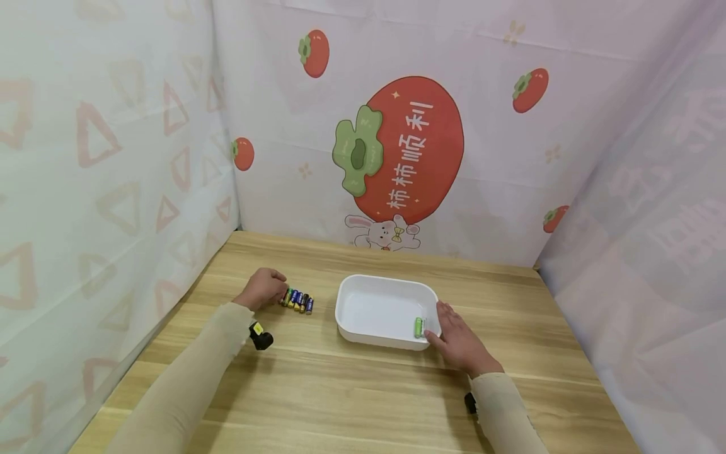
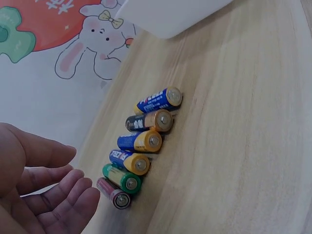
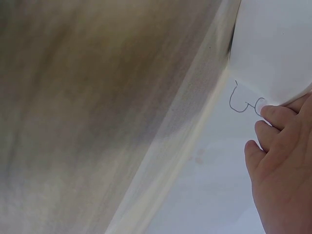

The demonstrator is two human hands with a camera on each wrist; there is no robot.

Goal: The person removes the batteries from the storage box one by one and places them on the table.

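Note:
Several AA batteries (image 2: 141, 140) lie side by side in a slanting row on the table, with blue-and-gold, black-and-copper, green and dark red casings. My left hand (image 1: 263, 289) is at the left end of this row, nearest the dark red battery (image 2: 113, 193). Its fingers are loosely bent, with nothing between them in the left wrist view. My right hand (image 1: 460, 340) rests against the right end of a white rectangular tray (image 1: 363, 339), fingers extended along the outside and thumb by the front right rim. Inside that corner lies a green battery (image 1: 418, 327), with something pale beside it.
The wooden table (image 1: 340, 397) has fabric walls on the left, back and right. A printed persimmon and rabbit decorate the back wall (image 1: 283, 189). Bare wood separates the battery row from the tray.

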